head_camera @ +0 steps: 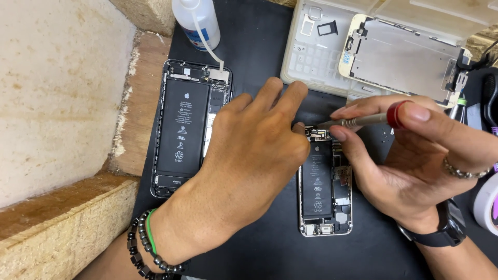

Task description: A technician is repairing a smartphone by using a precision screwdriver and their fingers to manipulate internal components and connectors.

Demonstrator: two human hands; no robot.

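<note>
Two opened phones lie on a black mat. The larger phone lies at the left with its black battery showing. The smaller opened phone sits in the middle, partly covered by my left hand, which rests on its left edge with fingers spread. My right hand holds a small screwdriver with a red cap, and its tip touches the top of the smaller phone near the left thumb. A ring and a black watch are on my right hand and wrist.
A white squeeze bottle stands at the top left of the mat. A pale plastic parts tray holds a detached screen assembly at the top right. A tape roll is at the right edge. Rough wooden boards border the left.
</note>
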